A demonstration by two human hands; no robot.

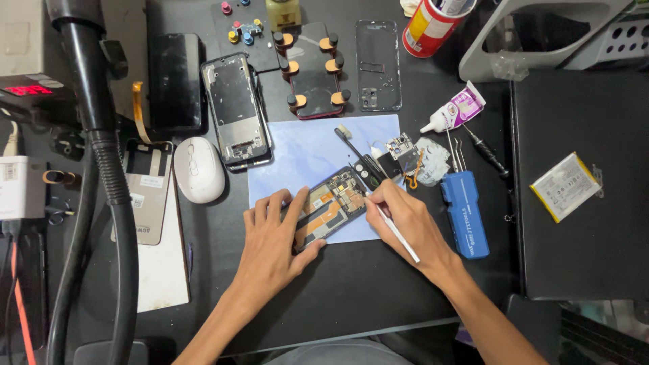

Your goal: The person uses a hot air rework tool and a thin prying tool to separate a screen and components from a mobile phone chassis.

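Note:
An opened phone [332,205] with its circuit board and orange flex cables showing lies on a pale blue mat [304,152] in the head view. My left hand [274,236] rests flat on the phone's near left part and pins it down. My right hand [405,216] pinches a thin white tool [399,235] like a pen, with its tip touching the phone's upper right corner. Small removed parts [400,157] and a black brush [350,143] lie just beyond the phone on the mat's right side.
A white mouse [199,169], a bare phone frame [235,108], a clamped phone [313,67] and a clear back cover [378,64] lie beyond. A blue tool case [465,213], glue tube [456,108], battery [564,186] and a black hose [101,189] flank the mat.

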